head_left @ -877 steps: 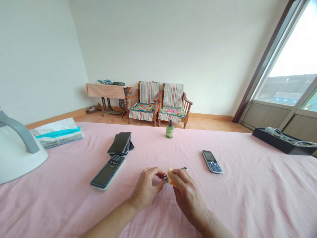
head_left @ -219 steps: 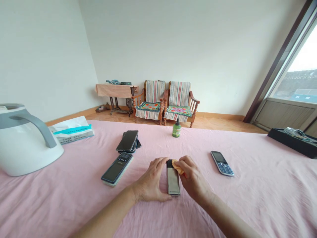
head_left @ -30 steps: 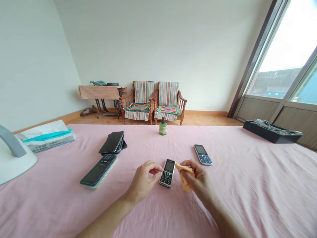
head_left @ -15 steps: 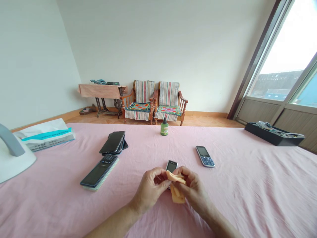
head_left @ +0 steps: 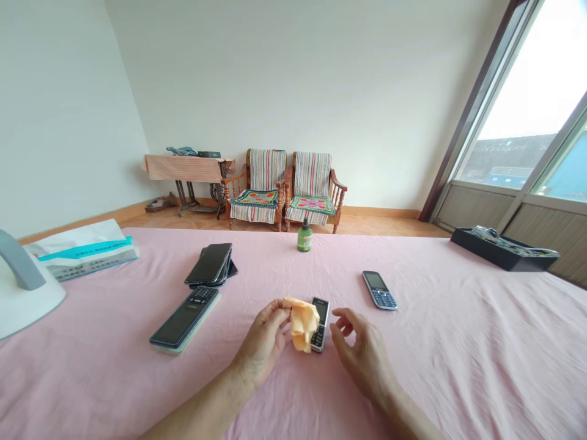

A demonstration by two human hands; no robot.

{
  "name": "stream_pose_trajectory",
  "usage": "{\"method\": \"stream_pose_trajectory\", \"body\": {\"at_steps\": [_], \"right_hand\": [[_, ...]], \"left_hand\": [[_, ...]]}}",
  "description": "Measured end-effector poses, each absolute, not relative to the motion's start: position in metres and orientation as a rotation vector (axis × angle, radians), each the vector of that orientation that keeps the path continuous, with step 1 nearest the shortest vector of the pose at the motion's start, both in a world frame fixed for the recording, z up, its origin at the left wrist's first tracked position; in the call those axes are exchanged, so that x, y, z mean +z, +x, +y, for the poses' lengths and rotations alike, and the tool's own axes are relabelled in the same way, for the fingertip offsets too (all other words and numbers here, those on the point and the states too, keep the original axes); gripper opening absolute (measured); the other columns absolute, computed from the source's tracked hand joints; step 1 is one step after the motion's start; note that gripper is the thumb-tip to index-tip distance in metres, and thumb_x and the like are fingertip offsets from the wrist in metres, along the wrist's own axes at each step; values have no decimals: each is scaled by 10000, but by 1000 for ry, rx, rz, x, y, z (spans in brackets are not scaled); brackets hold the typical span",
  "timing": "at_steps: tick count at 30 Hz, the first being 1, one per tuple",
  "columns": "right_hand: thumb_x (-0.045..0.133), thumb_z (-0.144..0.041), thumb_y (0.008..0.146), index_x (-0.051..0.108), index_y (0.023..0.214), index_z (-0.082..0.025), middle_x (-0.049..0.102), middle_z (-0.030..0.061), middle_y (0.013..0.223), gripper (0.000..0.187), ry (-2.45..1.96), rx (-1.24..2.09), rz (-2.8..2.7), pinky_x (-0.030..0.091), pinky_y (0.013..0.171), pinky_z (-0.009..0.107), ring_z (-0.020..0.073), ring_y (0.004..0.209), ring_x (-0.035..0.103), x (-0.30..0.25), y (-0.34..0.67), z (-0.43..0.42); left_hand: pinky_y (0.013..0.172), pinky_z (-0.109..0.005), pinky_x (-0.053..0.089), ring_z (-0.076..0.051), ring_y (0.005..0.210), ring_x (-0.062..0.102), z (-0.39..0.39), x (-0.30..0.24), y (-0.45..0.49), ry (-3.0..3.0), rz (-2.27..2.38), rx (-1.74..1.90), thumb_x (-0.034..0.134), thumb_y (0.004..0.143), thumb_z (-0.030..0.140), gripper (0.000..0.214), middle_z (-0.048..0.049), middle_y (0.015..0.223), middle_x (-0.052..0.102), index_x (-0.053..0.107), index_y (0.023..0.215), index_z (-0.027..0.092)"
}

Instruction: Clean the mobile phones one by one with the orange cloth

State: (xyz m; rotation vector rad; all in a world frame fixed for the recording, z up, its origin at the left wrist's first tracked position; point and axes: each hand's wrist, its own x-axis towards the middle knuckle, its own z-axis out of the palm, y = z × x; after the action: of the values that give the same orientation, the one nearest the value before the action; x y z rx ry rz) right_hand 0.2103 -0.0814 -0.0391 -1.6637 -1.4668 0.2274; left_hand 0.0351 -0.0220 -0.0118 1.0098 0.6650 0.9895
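My left hand [head_left: 261, 343] pinches a small orange cloth [head_left: 301, 319] between thumb and fingers, just above the pink tablecloth [head_left: 458, 354]. A small black keypad phone [head_left: 320, 316] lies face up on the cloth-covered table right beside the orange cloth, partly hidden by it. To the right of the phone my right hand [head_left: 362, 354] hovers with fingers loosely curled and apart, holding nothing.
A blue-grey keypad phone [head_left: 379, 290] lies to the right. A stack of dark smartphones [head_left: 211, 264] and a long dark handset [head_left: 184, 319] lie at left. A green bottle [head_left: 304, 236] stands behind. A white kettle [head_left: 22, 293], a white packet [head_left: 82, 249] and a black tray [head_left: 502, 253] sit at the edges.
The orange cloth has passed from my right hand to my left. My right hand let go and moved right of the phone, which now lies uncovered on the table.
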Motion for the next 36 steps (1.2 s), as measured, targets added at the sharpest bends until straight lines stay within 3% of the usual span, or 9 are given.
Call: {"method": "stream_pose_trajectory", "body": {"at_steps": [5, 10, 18, 24, 29, 36], "right_hand": [[551, -318, 760, 519, 1140, -167, 631, 84, 901, 411, -1759, 32, -1569, 454, 727, 377, 251, 830, 582, -36, 199, -88], [594, -402, 733, 400, 1302, -160, 621, 138, 981, 648, -1833, -80, -1623, 443, 756, 434, 309, 890, 568, -37, 192, -88], [519, -240, 731, 394, 1275, -108, 593, 148, 1010, 574, -1840, 41, -1481, 445, 823, 416, 293, 952, 546, -49, 192, -81], [495, -378, 765, 323, 1297, -143, 587, 68, 938, 606, -1792, 217, -1315, 474, 709, 343, 221, 812, 573, -49, 230, -79], [519, -468, 739, 361, 1265, -112, 598, 82, 935, 654, -1970, -83, -1145, 452, 718, 335, 231, 806, 580, -30, 289, -58], [541, -405, 712, 387, 1258, -50, 592, 155, 1000, 670, -2113, -269, -1068, 378, 815, 390, 314, 926, 510, -36, 323, -33]], "left_hand": [[720, -313, 502, -194, 836, 636, -25, -14, 36, 929, 624, 867, 526, 752, 271, 162, -47, 882, 670, 595, 859, 170], [614, -223, 453, -125, 660, 594, -19, -14, 31, 922, 676, 1056, 576, 731, 232, 82, 14, 693, 631, 589, 761, 157], [617, -247, 447, -144, 648, 582, -14, -16, 29, 948, 716, 1065, 622, 695, 248, 131, -7, 704, 636, 600, 763, 138], [604, -274, 452, -159, 628, 570, -15, -14, 31, 965, 716, 1051, 627, 690, 247, 126, -22, 681, 625, 597, 738, 134], [590, -270, 442, -158, 631, 554, -13, -18, 31, 980, 742, 1058, 622, 699, 236, 113, -21, 673, 614, 593, 738, 134], [593, -258, 429, -148, 632, 537, -14, -19, 32, 986, 761, 1065, 636, 689, 247, 127, -8, 666, 599, 589, 734, 138]]}}
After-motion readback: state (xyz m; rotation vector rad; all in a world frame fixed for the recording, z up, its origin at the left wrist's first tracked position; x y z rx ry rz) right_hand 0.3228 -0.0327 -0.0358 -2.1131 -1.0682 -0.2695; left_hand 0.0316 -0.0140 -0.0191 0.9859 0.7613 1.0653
